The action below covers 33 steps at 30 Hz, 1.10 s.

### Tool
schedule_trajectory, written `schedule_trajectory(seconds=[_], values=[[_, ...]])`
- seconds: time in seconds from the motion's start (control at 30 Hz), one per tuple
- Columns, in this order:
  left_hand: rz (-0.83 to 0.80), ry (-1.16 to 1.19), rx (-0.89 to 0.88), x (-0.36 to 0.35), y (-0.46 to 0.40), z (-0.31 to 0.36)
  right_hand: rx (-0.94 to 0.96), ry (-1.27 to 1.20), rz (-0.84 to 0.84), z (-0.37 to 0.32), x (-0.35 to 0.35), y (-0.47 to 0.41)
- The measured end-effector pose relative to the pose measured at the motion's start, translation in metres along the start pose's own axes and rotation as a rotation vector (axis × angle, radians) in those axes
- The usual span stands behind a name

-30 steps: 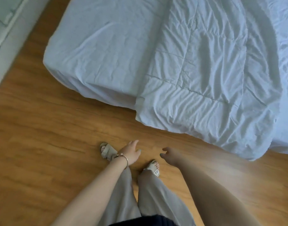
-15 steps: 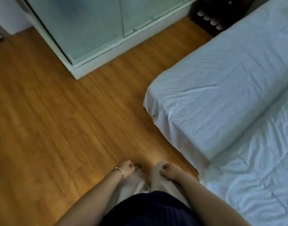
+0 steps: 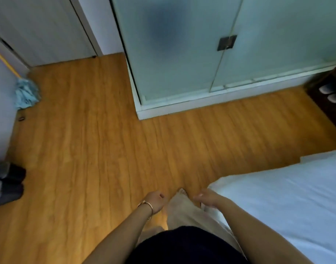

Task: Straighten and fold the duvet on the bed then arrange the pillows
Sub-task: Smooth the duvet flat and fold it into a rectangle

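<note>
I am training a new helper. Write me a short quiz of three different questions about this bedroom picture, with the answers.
1. True or false: the left hand is gripping the bed.
2. Which wrist wears the bracelet? A) left B) right
3. Fill in: the mop leans in the corner on the person's ____ side.

Key: 1. False; both hands are empty, and the right hand only hovers near the bed corner. 2. A. 3. Left.
</note>
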State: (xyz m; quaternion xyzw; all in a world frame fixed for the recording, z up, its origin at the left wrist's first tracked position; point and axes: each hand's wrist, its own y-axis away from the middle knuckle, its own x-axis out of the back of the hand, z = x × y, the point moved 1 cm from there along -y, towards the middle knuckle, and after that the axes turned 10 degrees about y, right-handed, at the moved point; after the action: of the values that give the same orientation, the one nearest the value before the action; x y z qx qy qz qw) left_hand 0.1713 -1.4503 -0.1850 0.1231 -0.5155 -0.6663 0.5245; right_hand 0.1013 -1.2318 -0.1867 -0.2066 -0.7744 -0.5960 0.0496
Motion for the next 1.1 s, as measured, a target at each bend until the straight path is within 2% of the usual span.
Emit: schedule_trajectory(seconds=[0.1, 0.2, 0.33, 0.43, 0.5, 0.53, 0.63, 0.7, 0.8, 0.93, 1.03, 1.1], values=[[0.060, -0.070, -0.005, 0.030, -0.032, 0.062, -0.010, -0.064, 0.099, -0.003, 0.094, -0.031], [0.080, -0.140, -0.062, 0.048, -0.067, 0.122, -0.029, -0.061, 0.124, -0.003, 0.162, -0.047], [-0.079, -0.251, -0.091, 0.065, -0.118, 0.204, -0.021, -0.215, 0.131, 0.008, 0.199, -0.067], [-0.116, -0.306, -0.109, 0.079, -0.174, 0.271, -0.032, -0.311, 0.037, 0.025, 0.221, -0.086], [-0.169, -0.349, -0.136, 0.083, -0.210, 0.321, -0.086, -0.344, -0.072, 0.040, 0.259, -0.098], [-0.216, -0.369, -0.160, 0.085, -0.225, 0.348, -0.137, -0.377, -0.066, 0.050, 0.283, -0.104], [-0.320, -0.467, -0.217, 0.090, -0.274, 0.437, -0.256, -0.508, 0.159, 0.078, 0.367, -0.107], [-0.322, -0.471, -0.276, 0.090, -0.303, 0.500, -0.299, -0.436, 0.295, 0.090, 0.418, -0.103], [-0.370, -0.506, -0.349, 0.075, -0.335, 0.583, -0.327, -0.415, 0.345, 0.105, 0.455, -0.104], [-0.447, -0.644, -0.382, 0.036, -0.360, 0.668, -0.398, -0.541, 0.370, 0.142, 0.481, -0.102], [-0.486, -0.748, -0.427, -0.006, -0.381, 0.725, -0.428, -0.578, 0.354, 0.200, 0.511, -0.116], [-0.506, -0.805, -0.442, -0.037, -0.393, 0.761, -0.435, -0.668, 0.355, 0.264, 0.514, -0.154]])
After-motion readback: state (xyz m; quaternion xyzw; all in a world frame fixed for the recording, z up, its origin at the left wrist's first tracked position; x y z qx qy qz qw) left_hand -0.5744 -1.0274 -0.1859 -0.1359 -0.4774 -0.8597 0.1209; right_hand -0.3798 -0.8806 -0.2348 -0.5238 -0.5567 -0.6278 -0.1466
